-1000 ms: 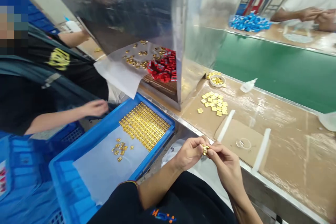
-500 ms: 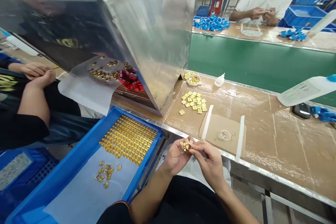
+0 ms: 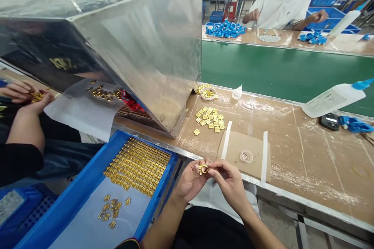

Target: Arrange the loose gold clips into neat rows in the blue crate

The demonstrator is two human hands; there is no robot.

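A gold-coloured ring (image 3: pixel 203 169) is held up between my two hands just off the table edge. The fingers of my left hand (image 3: pixel 187 182) are closed around its left side. At its right side the thumb and fingertips of my right hand (image 3: pixel 230 182) are pinched together against the band. Whether the right fingertips also hold something small is hidden. Left of my hands is a blue tray (image 3: pixel 46 218) with tight rows of gold pieces (image 3: pixel 137 165) and several loose gold pieces (image 3: pixel 112 208) on white paper.
Square gold plates (image 3: pixel 209 118) lie on the table beside a small dish (image 3: pixel 208 93). A cardboard pad (image 3: pixel 248 144) bears a clear ring-shaped dish (image 3: pixel 246 156). Left stands a large metal hood (image 3: pixel 140 46). Bottles (image 3: pixel 333 99) stand right. Co-workers sit left and across.
My view has shifted slightly. Both hands still hold the ring almost as before. The co-worker across has moved both hands apart; the one at left now shows gold pieces in hand.
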